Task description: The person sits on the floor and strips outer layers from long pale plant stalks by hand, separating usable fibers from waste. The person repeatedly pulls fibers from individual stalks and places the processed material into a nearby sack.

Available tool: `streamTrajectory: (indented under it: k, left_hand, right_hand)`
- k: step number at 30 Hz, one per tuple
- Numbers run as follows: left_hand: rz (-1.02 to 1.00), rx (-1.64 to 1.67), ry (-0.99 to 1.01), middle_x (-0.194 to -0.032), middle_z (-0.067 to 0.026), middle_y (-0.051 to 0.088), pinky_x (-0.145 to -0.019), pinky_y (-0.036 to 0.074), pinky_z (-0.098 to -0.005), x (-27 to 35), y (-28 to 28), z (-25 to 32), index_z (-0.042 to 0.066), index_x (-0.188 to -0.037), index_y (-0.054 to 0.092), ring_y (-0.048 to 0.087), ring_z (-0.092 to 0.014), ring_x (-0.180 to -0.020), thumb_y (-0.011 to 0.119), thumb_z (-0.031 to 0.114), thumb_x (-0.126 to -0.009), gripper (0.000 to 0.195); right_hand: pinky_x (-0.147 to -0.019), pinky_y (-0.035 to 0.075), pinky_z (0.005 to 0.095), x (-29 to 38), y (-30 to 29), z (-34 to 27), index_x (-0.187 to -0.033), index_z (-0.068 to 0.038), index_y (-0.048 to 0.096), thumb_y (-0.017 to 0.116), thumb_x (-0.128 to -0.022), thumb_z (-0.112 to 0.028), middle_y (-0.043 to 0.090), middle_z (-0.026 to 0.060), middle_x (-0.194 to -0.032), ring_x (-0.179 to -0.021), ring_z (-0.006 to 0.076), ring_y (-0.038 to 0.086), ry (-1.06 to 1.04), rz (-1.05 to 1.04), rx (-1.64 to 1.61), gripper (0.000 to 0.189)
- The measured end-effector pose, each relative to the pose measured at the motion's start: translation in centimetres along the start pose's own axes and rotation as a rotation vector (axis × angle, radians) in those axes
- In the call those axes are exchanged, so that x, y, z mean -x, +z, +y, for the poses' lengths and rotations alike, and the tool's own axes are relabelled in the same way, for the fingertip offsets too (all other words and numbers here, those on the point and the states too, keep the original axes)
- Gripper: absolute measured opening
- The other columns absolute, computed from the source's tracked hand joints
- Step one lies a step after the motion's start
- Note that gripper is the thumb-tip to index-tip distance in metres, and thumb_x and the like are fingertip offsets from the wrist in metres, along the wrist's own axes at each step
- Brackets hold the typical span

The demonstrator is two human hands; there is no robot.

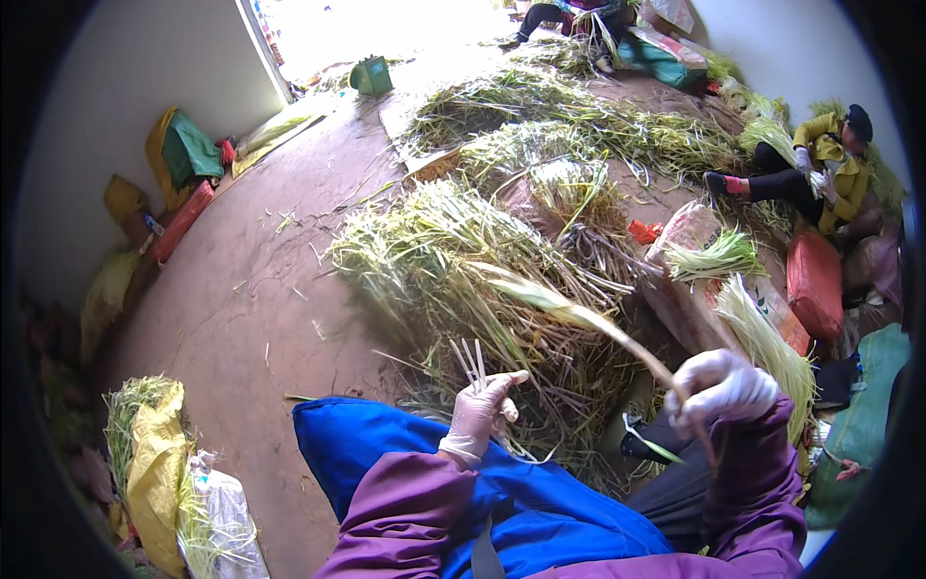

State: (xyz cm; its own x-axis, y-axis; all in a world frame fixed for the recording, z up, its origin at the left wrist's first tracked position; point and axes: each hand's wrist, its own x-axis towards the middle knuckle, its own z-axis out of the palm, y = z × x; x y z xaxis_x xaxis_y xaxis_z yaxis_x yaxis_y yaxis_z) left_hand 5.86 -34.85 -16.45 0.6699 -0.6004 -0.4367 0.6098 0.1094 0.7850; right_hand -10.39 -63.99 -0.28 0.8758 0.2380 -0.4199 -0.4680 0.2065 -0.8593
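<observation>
My left hand (483, 409), in a pale thin glove, is closed around several thin whitish stems (474, 365) above the blue apron (405, 434). To the right, my right hand (720, 387), gloved too, grips a long leafy stalk (615, 333) by its brownish lower part; its pale green leaves reach up and left over the heap. A large heap of long green and straw-coloured stalks (448, 268) lies on the floor before me. Peeled pale stems (770, 340) lie in a bundle beside my right forearm, with a smaller bundle (712, 257) on a sack.
A person in a yellow jacket (832, 174) sits at the right wall holding pale stems. Another person (579, 18) sits at the back. A green container (371, 76) stands near the bright doorway. Sacks and a yellow-wrapped bundle (155, 478) lie at left; a red bag (814, 282) is at right.
</observation>
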Motion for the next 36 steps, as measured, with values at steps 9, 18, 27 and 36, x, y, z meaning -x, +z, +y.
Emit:
streamTrajectory:
  k: [9, 18, 27, 36]
  left_hand:
    - [0.004, 0.010, -0.198, -0.058, -0.0017, 0.061, -0.038, 0.034, -0.0200, 0.2, 1.0, -1.2, 0.005, -0.107, 0.069, 0.045, -0.006, -0.039, 0.059, 0.034, -0.096, 0.033]
    - [-0.069, 0.258, -0.336, -0.051, 0.0088, 0.046, -0.034, 0.030, -0.0206, -0.4, 0.9, -1.1, 0.006, -0.110, 0.069, 0.034, -0.004, -0.035, 0.053, 0.031, -0.099, 0.032]
    - [-0.015, -0.026, 0.031, -0.049, 0.0001, 0.051, -0.034, 0.031, -0.0220, 2.3, 3.6, 1.7, -0.002, -0.100, 0.066, 0.042, -0.009, -0.034, 0.057, 0.024, -0.096, 0.027]
    - [0.094, 0.224, 0.166, -0.054, 0.0054, 0.046, -0.037, 0.031, -0.0195, 1.6, 1.4, 1.0, -0.003, -0.115, 0.065, 0.040, -0.004, -0.040, 0.055, 0.018, -0.097, 0.030]
  right_hand:
    - [-0.073, 0.050, 0.0260, -6.4, 3.4, 7.5, -0.104, -0.003, 0.065, 0.069, -0.088, -0.020, 0.066, 0.0018, -0.083, -0.079, 0.0106, 0.062, 0.304, -0.073, 0.444, 0.024]
    - [-0.086, 0.046, 0.0284, -5.7, 5.2, 7.4, -0.111, -0.004, 0.066, 0.071, -0.088, -0.028, 0.068, 0.0005, -0.094, -0.090, 0.0096, 0.059, 0.346, -0.232, 0.368, 0.033]
    - [-0.082, 0.048, 0.0270, -11.9, 5.3, 8.8, -0.112, 0.001, 0.064, 0.068, -0.090, -0.021, 0.067, 0.0038, -0.098, -0.090, 0.0104, 0.060, -0.110, 0.034, 0.035, 0.031]
    - [-0.068, 0.053, 0.0274, -16.5, 6.3, 10.9, -0.092, 0.000, 0.064, 0.061, -0.088, -0.007, 0.069, 0.0104, -0.083, -0.071, 0.0166, 0.066, -0.264, 0.404, -0.441, 0.008]
